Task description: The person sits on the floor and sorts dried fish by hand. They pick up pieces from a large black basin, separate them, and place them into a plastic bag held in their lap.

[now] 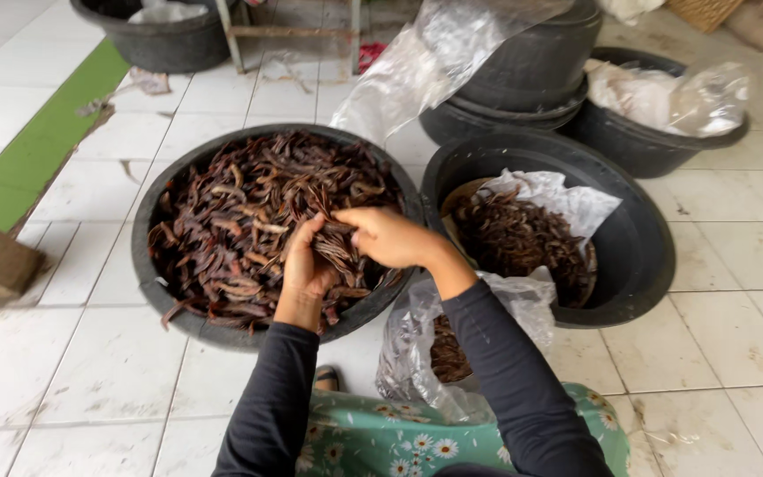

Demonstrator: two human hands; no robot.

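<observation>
The landmark is the large round black plastic basin [147,265], which rests on the white tiled floor [108,362] and is filled with dark brown dried pods [240,212].

Left hand [305,265]: positioned over the near rim of the basin. The grip is closed on a bundle of long dark brown pods [339,252], which lies above the near right part of the basin, between both hands.

Right hand [390,237]: positioned just right of the left hand, over the right edge of the basin. Its fingers [355,219] pinch the upper end of the same bundle. Both arms wear dark long sleeves [505,371].

Right of the basin, touching or nearly touching it, stands a second round black plastic tub [646,256]. It contains a white plastic liner [567,199] with a mound of finer dark brown material [518,238].

Near the basin's right front, beside the right forearm, sits a clear plastic bag [408,344] partly filled with brown material. It rests against a green floral-print garment [381,437].

Beyond the basin, to its far right, stands a stack of black tubs [532,71] draped with clear plastic sheet [417,71]. A further black tub [655,141] holding crumpled plastic stands right of the stack. Another black tub [161,44] stands well beyond the basin on its far left. A green tile strip [46,141] runs across the floor left of the basin.
</observation>
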